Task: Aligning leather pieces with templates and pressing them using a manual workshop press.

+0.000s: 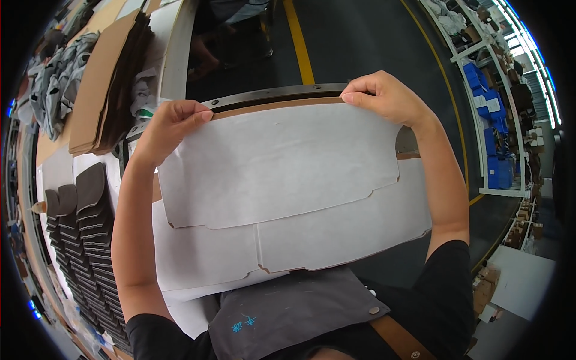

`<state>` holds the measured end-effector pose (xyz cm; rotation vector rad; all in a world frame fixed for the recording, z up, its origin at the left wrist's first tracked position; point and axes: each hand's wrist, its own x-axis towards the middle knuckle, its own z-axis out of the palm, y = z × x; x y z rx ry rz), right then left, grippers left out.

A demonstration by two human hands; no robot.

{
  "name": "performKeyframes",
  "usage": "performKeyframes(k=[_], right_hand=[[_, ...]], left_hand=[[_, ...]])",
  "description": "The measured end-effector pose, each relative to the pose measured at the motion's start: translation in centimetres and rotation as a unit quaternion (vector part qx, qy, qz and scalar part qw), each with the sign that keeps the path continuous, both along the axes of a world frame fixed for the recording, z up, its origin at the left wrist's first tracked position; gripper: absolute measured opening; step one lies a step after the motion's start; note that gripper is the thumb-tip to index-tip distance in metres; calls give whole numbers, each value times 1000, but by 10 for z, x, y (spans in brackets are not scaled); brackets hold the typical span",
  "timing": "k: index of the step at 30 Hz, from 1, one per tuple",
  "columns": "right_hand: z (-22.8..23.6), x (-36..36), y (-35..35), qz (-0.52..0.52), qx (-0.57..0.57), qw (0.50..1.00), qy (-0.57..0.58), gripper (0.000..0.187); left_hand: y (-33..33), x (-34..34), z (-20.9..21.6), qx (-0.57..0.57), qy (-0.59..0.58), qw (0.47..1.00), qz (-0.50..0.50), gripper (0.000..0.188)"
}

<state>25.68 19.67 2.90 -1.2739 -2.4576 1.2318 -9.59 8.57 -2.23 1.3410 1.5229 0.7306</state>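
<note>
A wide white-faced panel (282,162) with a brown far edge and notched near corners lies across the middle, in front of me. My left hand (177,123) is closed on its far left corner, thumb on top of the white face. At the far right end of the same edge, my right hand (387,99) pinches the panel between thumb and fingers. Under it are more white sheets (207,252) with similar notches, overlapping toward my body. A metal bar (270,96) with bolts runs just beyond the panel's far edge.
To the left, a table holds a stack of brown boards (99,90), crumpled grey fabric (60,75) and rows of stacked dark pads (93,204). A shelf rack with blue bins (495,114) stands at the right. Yellow lines (298,42) mark the dark floor.
</note>
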Motion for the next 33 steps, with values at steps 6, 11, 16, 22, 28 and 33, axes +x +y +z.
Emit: performKeyframes(k=[6, 11, 16, 22, 28, 33], right_hand=[[-6, 9, 9, 28, -15, 1000, 4, 29], [-9, 8, 8, 33, 0, 999, -11, 28], [-11, 6, 7, 57, 22, 998, -4, 28], [-8, 16, 5, 31, 20, 999, 10, 27], [-16, 16, 7, 3, 10, 1000, 13, 30], [-14, 19, 9, 15, 11, 1000, 8, 30]], left_hand=[[0, -2, -3, 10, 62, 998, -29, 27], [0, -7, -3, 15, 69, 996, -47, 26], [-3, -12, 1, 50, 88, 992, -80, 23], [1, -13, -6, 54, -8, 992, -111, 20], [-1, -11, 0, 13, 7, 996, -84, 19], [-4, -1, 1, 43, 39, 997, -44, 11]])
